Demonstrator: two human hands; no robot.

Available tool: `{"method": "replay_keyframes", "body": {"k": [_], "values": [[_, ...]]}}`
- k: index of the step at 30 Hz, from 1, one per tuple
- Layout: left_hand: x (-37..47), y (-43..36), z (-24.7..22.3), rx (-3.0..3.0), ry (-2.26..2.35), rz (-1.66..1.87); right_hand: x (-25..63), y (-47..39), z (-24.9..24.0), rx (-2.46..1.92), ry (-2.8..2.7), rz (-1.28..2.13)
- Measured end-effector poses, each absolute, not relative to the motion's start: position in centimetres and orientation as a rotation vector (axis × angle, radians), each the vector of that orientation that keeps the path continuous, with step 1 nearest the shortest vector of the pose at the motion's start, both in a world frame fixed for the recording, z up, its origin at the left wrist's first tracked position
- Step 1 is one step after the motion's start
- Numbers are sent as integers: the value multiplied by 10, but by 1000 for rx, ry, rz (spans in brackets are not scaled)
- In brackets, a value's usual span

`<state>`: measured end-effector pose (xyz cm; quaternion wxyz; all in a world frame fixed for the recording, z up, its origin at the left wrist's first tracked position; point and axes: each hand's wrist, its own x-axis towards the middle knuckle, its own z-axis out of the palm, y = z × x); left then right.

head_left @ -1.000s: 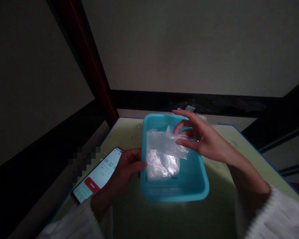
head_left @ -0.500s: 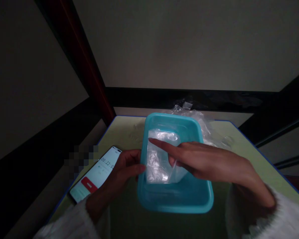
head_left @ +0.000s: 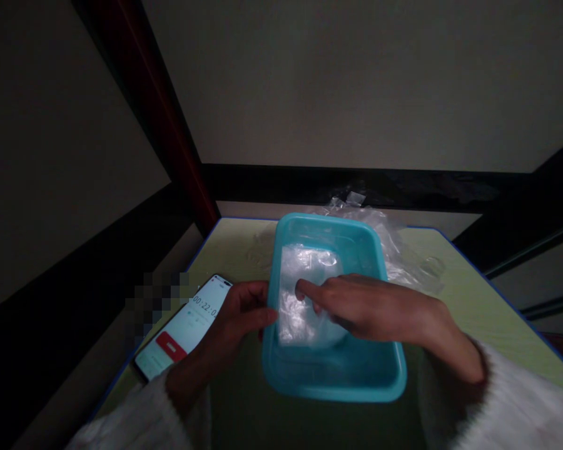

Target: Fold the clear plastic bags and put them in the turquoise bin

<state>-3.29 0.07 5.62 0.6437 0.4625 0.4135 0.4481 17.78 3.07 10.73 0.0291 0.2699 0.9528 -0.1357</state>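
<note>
Bin [head_left: 335,393] has our L hand [head_left: 237,320] clamped on its rim, prob. for steadiness; R hand [head_left: 368,306] at bags [head_left: 291,320], can't tell if fingers grip.

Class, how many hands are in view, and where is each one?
2: the left hand holds the turquoise basin at its left side; the right hand is over the clear plastic inside it. No other hand shows.
</note>
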Motion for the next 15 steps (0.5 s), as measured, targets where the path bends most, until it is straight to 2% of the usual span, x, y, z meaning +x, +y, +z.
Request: {"method": "replay_keyframes", "body": {"k": [5, 15], "values": [[-33, 0, 56, 1049, 938, 1020, 178, 35, 108, 897, 2933, -363], [-32, -2, 58, 1063, 926, 1025, 178, 38, 112, 959, 2995, -583]]}}
